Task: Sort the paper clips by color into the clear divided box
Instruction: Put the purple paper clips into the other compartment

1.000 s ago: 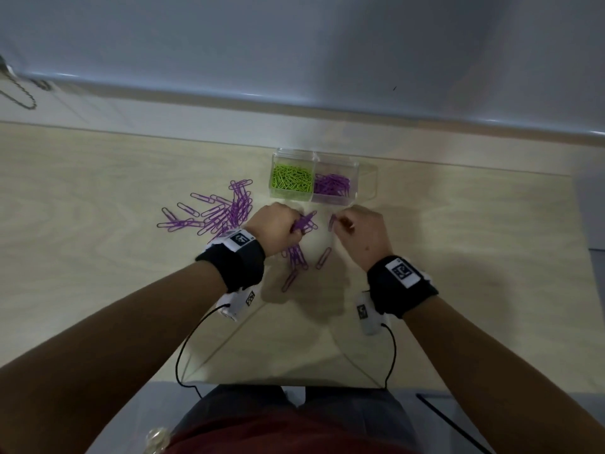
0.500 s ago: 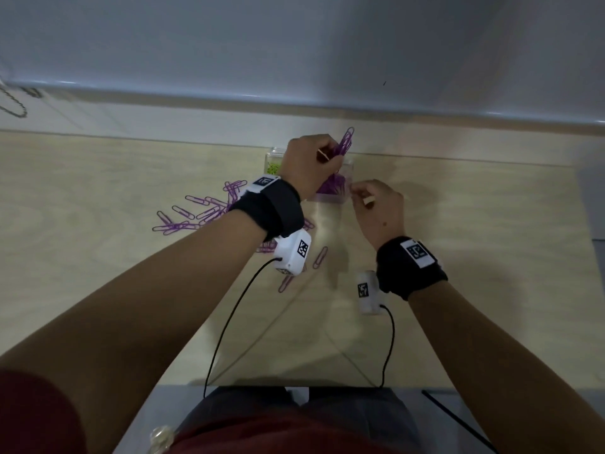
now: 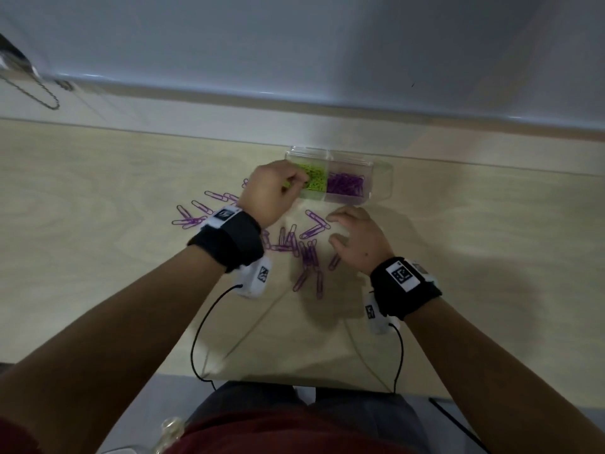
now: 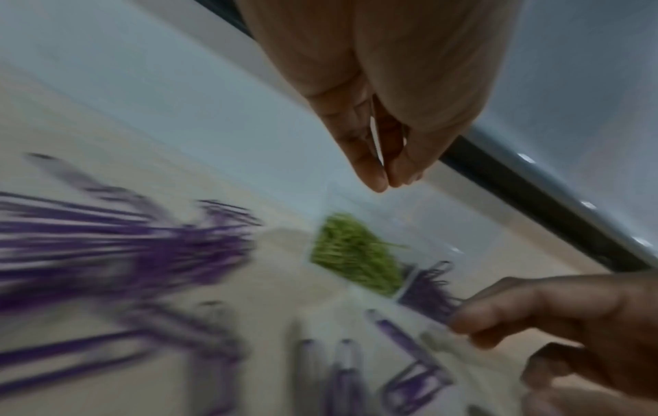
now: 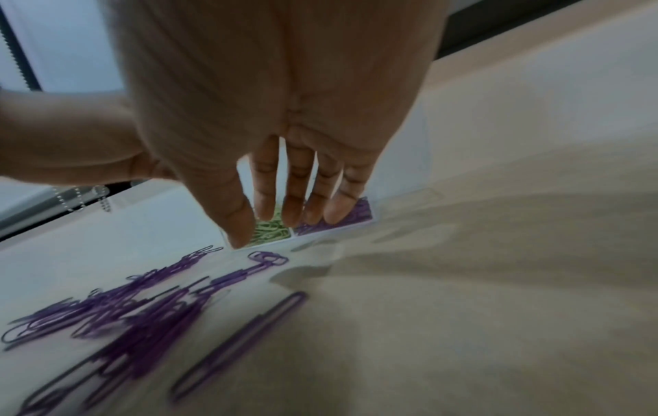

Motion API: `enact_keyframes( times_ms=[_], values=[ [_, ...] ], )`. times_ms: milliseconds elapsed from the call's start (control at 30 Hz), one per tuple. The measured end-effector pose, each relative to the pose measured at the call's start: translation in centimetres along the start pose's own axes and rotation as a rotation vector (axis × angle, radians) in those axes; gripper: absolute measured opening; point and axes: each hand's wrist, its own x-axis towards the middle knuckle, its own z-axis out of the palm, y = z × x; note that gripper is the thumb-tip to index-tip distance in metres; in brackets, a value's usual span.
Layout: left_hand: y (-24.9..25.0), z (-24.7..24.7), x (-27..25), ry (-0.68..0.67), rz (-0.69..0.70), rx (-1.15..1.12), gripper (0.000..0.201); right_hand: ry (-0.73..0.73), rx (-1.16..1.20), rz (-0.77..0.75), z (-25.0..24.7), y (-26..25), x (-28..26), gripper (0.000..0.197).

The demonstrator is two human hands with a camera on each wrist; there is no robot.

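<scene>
The clear divided box (image 3: pixel 376 168) stands at the table's far side, with green clips (image 3: pixel 316 178) in its left cell and purple clips (image 3: pixel 347 185) in its right cell. Loose purple clips (image 3: pixel 307 253) lie scattered in front of it, and more (image 3: pixel 196 214) lie to the left. My left hand (image 3: pixel 299 183) hovers at the front of the green cell. Its fingertips (image 4: pixel 377 183) meet the thumb, and no clip shows between them. My right hand (image 3: pixel 334 228) hangs over the loose clips with its fingers (image 5: pixel 310 216) straight, holding nothing.
The wooden table (image 3: pixel 98 208) ends at a pale ledge and wall behind the box. A bead chain (image 3: pixel 42 96) hangs at the far left. Black cables (image 3: pixel 203 322) run from the wrist cameras towards my body.
My left hand, raised over the purple cell with a bunch of purple clips, has come down left without them. My right hand has dropped back towards the loose clips and spread its fingers.
</scene>
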Motion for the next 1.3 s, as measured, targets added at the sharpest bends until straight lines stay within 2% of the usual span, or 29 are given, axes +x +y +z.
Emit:
enact_keyframes(
  times_ms=[67, 133, 200, 267, 333, 433, 500, 600, 700, 833, 967, 1100, 1200, 1300],
  values=[
    [-3.5, -1.7, -2.3, 0.07, -0.073, 0.093, 0.014, -0.037, -0.053, -0.024, 0.2, -0.6, 0.9, 0.052],
    [-6.9, -3.0, -3.9, 0.022, -0.217, 0.276, 0.024, -0.126, -0.115, -0.022, 0.8, -1.4, 1.8, 0.074],
    [-9.1, -3.7, -4.8, -0.121, -0.341, 0.451, 0.057, -0.22, -0.188, -0.03, 1.6, -2.1, 2.6, 0.096],
    [-9.3, -3.7, -5.1, -0.253, -0.387, 0.522, 0.083, -0.276, -0.288, -0.059, 2.4, -2.7, 2.9, 0.106],
    [-8.5, -2.9, -5.4, -0.356, -0.348, 0.552, 0.097, -0.281, -0.336, -0.104, 3.0, -3.0, 2.6, 0.108],
    [-6.3, -1.1, -6.6, -0.435, -0.248, 0.61, 0.107, -0.282, -0.346, -0.194, 3.8, -2.8, 1.3, 0.107],
    [-5.3, 0.2, -7.6, -0.43, -0.225, 0.574, 0.109, -0.236, -0.274, -0.198, 4.5, -2.6, 0.4, 0.09],
    [-5.0, 1.8, -8.8, -0.385, -0.169, 0.439, 0.096, -0.068, -0.134, -0.133, 5.1, -2.3, -0.5, 0.049],
    [-4.5, 2.3, -9.0, -0.338, -0.197, 0.307, 0.065, -0.003, -0.092, -0.09, 4.9, -2.3, -0.5, 0.027],
    [-3.2, 2.5, -8.3, -0.371, -0.133, 0.344, 0.036, 0.029, -0.031, 0.001, 3.9, -2.5, 0.1, 0.02],
    [-2.6, 2.6, -7.1, -0.467, -0.075, 0.484, 0.034, 0.085, 0.063, 0.106, 2.8, -2.1, 0.2, 0.013],
    [-1.9, 2.1, -5.7, -0.52, -0.086, 0.506, 0.028, 0.209, 0.226, 0.192, -0.4, -2.3, 0.1, 0.011],
    [-1.1, 1.7, -4.8, -0.523, -0.059, 0.503, 0.02, 0.263, 0.219, 0.162, -4.1, -2.4, 1.0, 0.012],
    [0.3, 1.6, -3.9, -0.457, -0.071, 0.358, 0.017, 0.324, 0.079, 0.111, -7.3, -2.2, 3.2, 0.016]
  ],
)
